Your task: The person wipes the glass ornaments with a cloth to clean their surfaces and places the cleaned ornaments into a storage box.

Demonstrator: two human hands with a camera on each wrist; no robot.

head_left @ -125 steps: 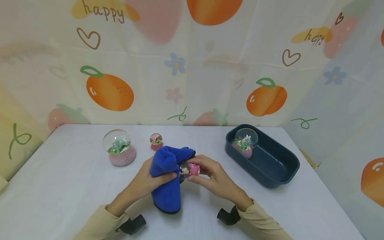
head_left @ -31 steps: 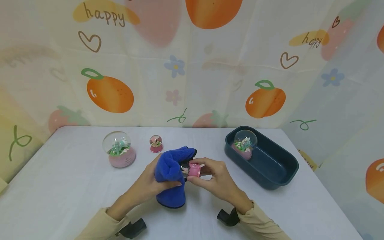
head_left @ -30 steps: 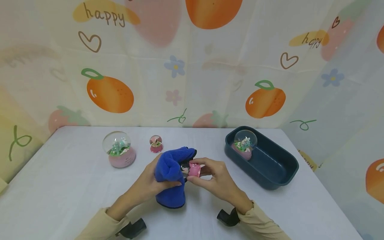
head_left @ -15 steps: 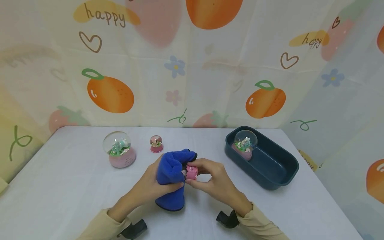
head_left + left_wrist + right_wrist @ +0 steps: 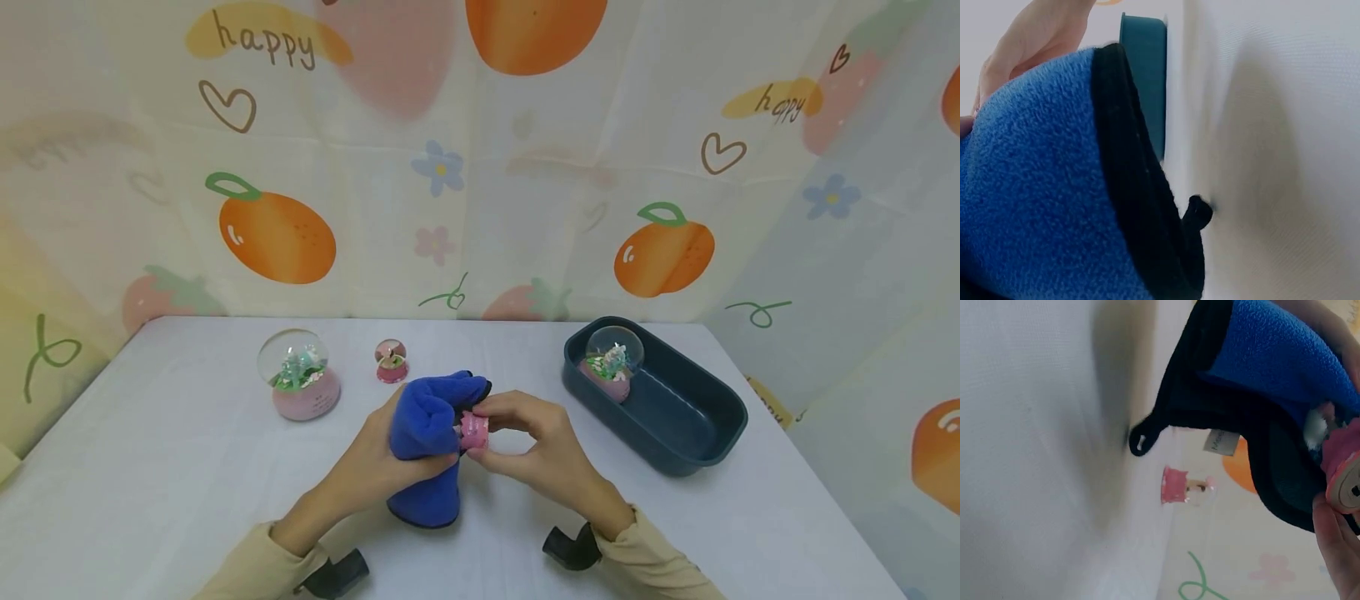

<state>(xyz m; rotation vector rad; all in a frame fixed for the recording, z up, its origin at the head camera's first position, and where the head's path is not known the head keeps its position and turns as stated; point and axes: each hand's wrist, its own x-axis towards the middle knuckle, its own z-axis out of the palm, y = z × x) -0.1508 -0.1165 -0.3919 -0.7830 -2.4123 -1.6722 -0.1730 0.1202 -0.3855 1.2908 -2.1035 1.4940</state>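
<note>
My left hand grips a blue cloth with black edging, folded around the globe end of a small snow globe. The thumb and fingers of my right hand pinch its pink base. The glass part is mostly covered by the cloth. In the right wrist view the round underside of the snow globe faces the camera, and a black hanging loop juts from the cloth. The left wrist view is mostly filled by the cloth, with my right hand behind it.
A large snow globe with a pink base stands at the back left of the white table. Beside it is a small snow globe. At the right, a dark blue tray holds another large snow globe in its far-left end.
The small snow globe has gone deeper into the cloth and shifted slightly left with my right hand; less of its glass shows. The cloth has moved a little right since the earliest frame.
</note>
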